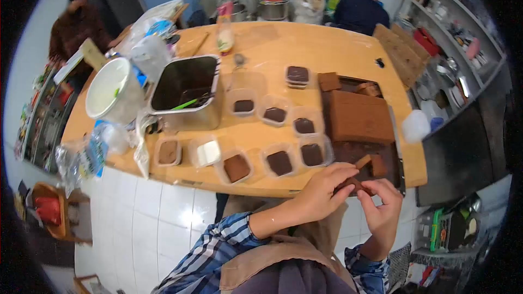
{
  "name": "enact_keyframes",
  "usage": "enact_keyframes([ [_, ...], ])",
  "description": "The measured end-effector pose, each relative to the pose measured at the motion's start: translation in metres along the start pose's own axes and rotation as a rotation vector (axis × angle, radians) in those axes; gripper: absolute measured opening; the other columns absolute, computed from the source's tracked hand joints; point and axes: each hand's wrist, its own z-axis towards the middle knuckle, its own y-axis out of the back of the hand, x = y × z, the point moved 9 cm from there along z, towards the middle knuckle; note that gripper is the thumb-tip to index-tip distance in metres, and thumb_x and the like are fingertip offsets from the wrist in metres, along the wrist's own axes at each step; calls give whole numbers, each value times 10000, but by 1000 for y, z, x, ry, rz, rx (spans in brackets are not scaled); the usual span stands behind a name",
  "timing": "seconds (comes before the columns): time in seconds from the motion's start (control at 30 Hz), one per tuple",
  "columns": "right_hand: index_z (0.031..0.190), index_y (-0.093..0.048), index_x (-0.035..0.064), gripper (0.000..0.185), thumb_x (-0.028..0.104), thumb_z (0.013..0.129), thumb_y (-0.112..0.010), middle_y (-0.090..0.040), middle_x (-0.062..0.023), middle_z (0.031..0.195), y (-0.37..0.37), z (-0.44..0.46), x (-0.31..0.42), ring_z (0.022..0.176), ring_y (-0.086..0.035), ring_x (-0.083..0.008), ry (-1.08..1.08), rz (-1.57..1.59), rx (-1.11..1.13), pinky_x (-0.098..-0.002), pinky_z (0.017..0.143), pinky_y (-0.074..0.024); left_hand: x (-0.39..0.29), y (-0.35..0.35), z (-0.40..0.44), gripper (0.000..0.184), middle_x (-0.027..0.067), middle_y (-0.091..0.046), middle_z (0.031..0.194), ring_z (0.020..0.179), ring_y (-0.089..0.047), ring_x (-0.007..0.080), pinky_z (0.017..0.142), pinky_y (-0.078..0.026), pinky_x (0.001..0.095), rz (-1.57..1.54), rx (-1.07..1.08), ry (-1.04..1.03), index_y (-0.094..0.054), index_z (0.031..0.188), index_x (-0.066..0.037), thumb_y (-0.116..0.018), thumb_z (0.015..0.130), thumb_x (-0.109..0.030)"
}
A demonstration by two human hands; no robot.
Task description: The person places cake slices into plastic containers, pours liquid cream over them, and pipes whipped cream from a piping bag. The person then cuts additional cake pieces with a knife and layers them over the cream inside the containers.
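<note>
A small piece of brown chocolate cake [355, 184] is pinched between the fingertips of my left hand [321, 195] and my right hand [383, 207]. Both hands are closed on it above the near edge of a dark tray [348, 152]. Just beyond my fingers, cut cake pieces [376, 165] lie in the tray. Behind them sits a large rectangular block of chocolate cake [360, 117], with a smaller cut piece [329, 81] at its far left corner. To the left of my hands stands a clear plastic cup [312, 154] with a dark chocolate surface.
Several similar cups, including one of plain cake [236, 167] and one with a white piece [208, 153], spread across the wooden table [283, 43]. A deep metal container [188, 120] holds a green-handled utensil; beside it stands a white bucket [109, 90]. Two other people are beyond the table.
</note>
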Motion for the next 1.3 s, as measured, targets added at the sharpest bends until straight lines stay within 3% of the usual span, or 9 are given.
enact_keyframes([
  [0.1,861,-640,-35,168,-35,694,-660,-614,-129,814,-27,8,10,761,-611,-210,-1,115,76,-291,655,-474,4,34,-24,230,141,-623,962,912,-609,233,775,-487,321,-30,-38,102,-605,1061,15,-612,849,-73],
  [0.2,1072,-574,-27,357,-75,725,-643,-612,-107,885,-65,11,9,829,-601,-158,-104,508,68,-260,698,-486,20,58,-51,225,85,-621,931,871,-603,122,736,-492,274,-200,-55,344,-603,1072,14,-618,867,-76],
  [0.27,1220,-466,-21,488,-89,762,-619,-610,-86,936,-91,15,16,877,-595,-129,-185,668,68,-241,746,-488,27,77,-68,211,73,-616,956,882,-601,122,733,-496,264,-410,-243,371,-596,1073,17,-602,875,-53],
  [0.4,1199,-476,-12,468,-82,763,-629,-617,-61,911,-146,19,32,865,-597,-123,-242,849,174,-237,761,-475,37,105,-94,204,42,-574,937,840,-599,91,704,-478,212,-509,-485,320,-591,1062,15,-608,865,-34],
  [0.63,1195,-471,-11,442,-42,789,-643,-616,-68,887,-216,34,57,805,-589,-111,-214,736,426,-234,705,-481,4,177,-150,338,82,-596,983,805,-618,140,742,-516,249,263,-685,255,-560,1092,20,-686,779,16],
  [0.77,1107,-513,-37,377,40,772,-669,-649,-138,817,-255,45,69,731,-647,-195,-71,344,542,-298,662,-509,43,195,-188,344,79,-587,965,836,-610,150,751,-511,256,117,-798,381,-530,1109,20,-676,798,5],
  [0.8,1065,-536,-40,350,67,758,-668,-653,-177,790,-262,47,72,715,-661,-273,-41,288,541,-344,653,-512,46,198,-190,340,76,-586,961,844,-609,152,754,-509,257,124,-800,395,-526,1110,19,-672,804,3],
  [1.0,1038,-562,-32,317,62,748,-651,-656,-199,794,-290,42,78,740,-653,-333,7,49,710,-390,671,-504,63,195,-189,297,91,-575,947,803,-620,130,701,-527,241,-88,-826,436,-574,1055,28,-687,783,-10],
  [1.3,1019,-574,-49,291,4,745,-657,-666,-150,809,-291,37,76,699,-657,-193,-22,193,735,-296,622,-517,70,192,-188,300,84,-563,994,853,-612,126,738,-535,247,-150,-821,423,-559,1084,29,-662,802,6],
])
